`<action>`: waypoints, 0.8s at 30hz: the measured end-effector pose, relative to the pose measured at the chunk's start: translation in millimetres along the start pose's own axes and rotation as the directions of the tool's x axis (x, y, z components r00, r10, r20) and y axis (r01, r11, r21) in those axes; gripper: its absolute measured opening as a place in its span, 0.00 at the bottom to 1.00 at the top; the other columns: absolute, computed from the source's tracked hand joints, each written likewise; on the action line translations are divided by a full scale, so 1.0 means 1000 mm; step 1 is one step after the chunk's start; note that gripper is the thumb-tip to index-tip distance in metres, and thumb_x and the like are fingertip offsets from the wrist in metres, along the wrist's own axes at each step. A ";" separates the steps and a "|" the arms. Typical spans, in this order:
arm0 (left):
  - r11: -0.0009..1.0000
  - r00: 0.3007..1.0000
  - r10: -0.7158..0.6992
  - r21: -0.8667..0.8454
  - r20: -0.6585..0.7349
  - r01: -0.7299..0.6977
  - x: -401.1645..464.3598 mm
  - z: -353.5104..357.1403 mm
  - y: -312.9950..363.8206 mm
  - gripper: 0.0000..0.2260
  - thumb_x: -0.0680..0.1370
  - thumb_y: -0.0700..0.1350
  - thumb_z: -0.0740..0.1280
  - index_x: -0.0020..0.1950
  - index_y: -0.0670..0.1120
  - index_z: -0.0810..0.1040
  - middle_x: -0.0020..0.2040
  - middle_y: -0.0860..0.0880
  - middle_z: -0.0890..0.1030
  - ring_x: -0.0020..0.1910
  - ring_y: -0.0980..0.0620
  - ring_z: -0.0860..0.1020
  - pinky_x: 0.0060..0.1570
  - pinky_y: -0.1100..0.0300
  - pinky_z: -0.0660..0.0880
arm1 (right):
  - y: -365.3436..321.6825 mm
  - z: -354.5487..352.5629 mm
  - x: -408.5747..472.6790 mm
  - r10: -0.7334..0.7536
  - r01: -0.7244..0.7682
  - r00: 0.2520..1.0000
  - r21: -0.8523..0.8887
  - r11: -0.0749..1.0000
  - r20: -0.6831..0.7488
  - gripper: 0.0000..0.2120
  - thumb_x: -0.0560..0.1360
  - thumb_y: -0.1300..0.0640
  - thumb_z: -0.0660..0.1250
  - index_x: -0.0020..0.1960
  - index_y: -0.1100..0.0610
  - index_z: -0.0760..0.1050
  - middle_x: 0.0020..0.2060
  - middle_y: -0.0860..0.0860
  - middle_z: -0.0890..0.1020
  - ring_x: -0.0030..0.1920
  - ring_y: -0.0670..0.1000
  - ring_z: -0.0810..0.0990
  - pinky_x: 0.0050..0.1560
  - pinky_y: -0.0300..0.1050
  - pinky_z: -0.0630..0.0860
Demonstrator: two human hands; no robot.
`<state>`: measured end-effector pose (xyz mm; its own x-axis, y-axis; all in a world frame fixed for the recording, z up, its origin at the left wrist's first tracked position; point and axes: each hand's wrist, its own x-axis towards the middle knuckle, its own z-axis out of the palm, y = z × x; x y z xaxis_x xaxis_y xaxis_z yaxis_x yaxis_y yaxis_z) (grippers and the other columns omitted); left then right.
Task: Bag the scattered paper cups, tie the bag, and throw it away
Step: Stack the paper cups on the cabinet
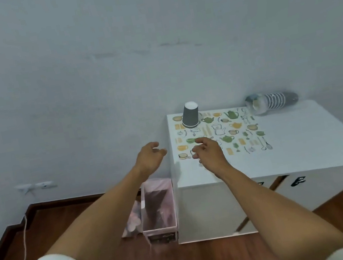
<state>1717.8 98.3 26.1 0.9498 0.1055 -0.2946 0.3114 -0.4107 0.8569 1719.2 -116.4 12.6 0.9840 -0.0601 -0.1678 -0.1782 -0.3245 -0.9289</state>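
The left hand (150, 158) is stretched out above the bin (158, 209) with its pink bag, fingers loose and holding nothing. The right hand (207, 150) hovers over the printed mat (234, 133), also empty. A grey paper cup (190, 115) stands upside down at the far corner of the white cabinet (304, 141), and a sleeve of stacked cups (271, 101) lies farther right.

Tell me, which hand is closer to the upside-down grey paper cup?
Right, narrowly. The right hand hovers over the patterned mat, in front of the cup; the left hand hangs off the cabinet's left edge.

No legible text, labels, brands or numbers anywhere.
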 end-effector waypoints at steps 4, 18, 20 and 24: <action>1.000 0.999 0.017 0.005 -0.035 -0.016 0.004 0.053 0.035 0.24 0.80 0.47 0.69 0.76 0.43 0.70 0.68 0.43 0.79 0.59 0.47 0.78 0.59 0.56 0.73 | 0.017 -0.063 0.025 -0.013 0.013 1.000 -0.015 1.000 0.021 0.15 0.82 0.60 0.63 0.68 0.57 0.74 0.51 0.52 0.83 0.43 0.46 0.85 0.37 0.39 0.75; 1.000 1.000 -0.017 0.002 0.005 0.017 0.033 0.194 0.113 0.23 0.79 0.47 0.68 0.74 0.45 0.72 0.60 0.47 0.83 0.55 0.49 0.81 0.54 0.57 0.77 | 0.063 -0.196 0.074 0.015 -0.015 1.000 0.038 0.999 0.007 0.14 0.82 0.61 0.62 0.66 0.56 0.75 0.47 0.50 0.83 0.42 0.46 0.86 0.31 0.38 0.73; 1.000 1.000 -0.008 0.008 0.027 0.008 0.042 0.214 0.126 0.22 0.79 0.46 0.68 0.73 0.45 0.73 0.60 0.46 0.83 0.56 0.48 0.81 0.56 0.56 0.76 | 0.069 -0.216 0.082 0.025 -0.025 1.000 0.042 0.999 -0.005 0.14 0.82 0.61 0.62 0.67 0.56 0.75 0.50 0.52 0.83 0.42 0.46 0.86 0.32 0.38 0.75; 1.000 0.997 0.015 0.007 0.069 -0.015 0.069 0.254 0.158 0.22 0.78 0.47 0.69 0.72 0.46 0.75 0.61 0.47 0.83 0.58 0.48 0.80 0.57 0.56 0.76 | 0.075 -0.258 0.107 0.036 -0.032 0.997 0.051 0.998 -0.075 0.14 0.81 0.61 0.63 0.67 0.56 0.75 0.54 0.54 0.84 0.43 0.48 0.86 0.33 0.39 0.73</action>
<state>1824.8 -189.7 33.8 0.9498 0.0365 -0.3106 0.2967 -0.4189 0.8582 1811.0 -390.4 10.0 0.9740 -0.1427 -0.1758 -0.2096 -0.2741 -0.9386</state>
